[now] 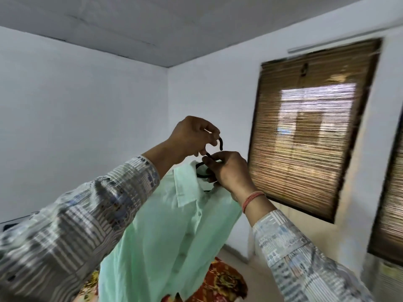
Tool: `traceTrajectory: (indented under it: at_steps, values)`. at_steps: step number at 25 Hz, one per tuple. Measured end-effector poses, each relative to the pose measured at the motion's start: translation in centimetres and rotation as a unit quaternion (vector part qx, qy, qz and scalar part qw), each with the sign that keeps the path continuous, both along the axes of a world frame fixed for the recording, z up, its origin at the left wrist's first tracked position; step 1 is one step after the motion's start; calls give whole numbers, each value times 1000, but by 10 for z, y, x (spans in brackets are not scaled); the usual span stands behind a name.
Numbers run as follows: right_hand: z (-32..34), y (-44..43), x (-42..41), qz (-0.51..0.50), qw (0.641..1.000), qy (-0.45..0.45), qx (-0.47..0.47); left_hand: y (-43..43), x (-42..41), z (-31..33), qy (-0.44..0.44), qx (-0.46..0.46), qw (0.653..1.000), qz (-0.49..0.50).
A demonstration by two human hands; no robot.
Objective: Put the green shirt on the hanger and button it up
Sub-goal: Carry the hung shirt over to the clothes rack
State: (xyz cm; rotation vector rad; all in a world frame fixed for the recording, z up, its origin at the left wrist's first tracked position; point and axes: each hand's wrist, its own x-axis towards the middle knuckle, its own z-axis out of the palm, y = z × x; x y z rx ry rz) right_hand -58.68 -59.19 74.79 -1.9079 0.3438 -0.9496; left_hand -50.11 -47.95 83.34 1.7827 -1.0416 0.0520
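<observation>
The pale green shirt point(170, 232) hangs in mid-air in front of me on a black hanger point(201, 171), its collar up and its front placket facing me. My left hand point(192, 136) is raised high and closed around the hanger's hook, whose curved tip sticks out to the right of my fingers. Just below it, my right hand point(226, 171) grips the hanger's neck and the shirt's collar edge. Most of the hanger is hidden inside the shirt. Whether the buttons are fastened is not clear.
A window with a brown bamboo blind point(309, 127) fills the wall at right, and a second blind point(390, 214) shows at the far right edge. White walls stand behind. A red and yellow patterned cloth point(222, 282) lies below the shirt.
</observation>
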Motion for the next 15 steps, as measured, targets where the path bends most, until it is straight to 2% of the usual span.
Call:
traceTrajectory:
  at_steps: [4, 7, 10, 15]
  values:
    - [-13, -90, -85, -85, 996, 4, -25, -91, -76, -6, -6, 10, 998, -57]
    - [-17, -170, -167, -137, 988, 30, -63, -165, -145, -13, 54, 47, 988, -134]
    - [-26, -241, -252, -162, 986, 39, -29, -243, -223, -28, 84, 74, 972, -205]
    - [-32, -340, -390, -256, 966, 20, 9, -368, -351, -45, 90, 58, 951, -291]
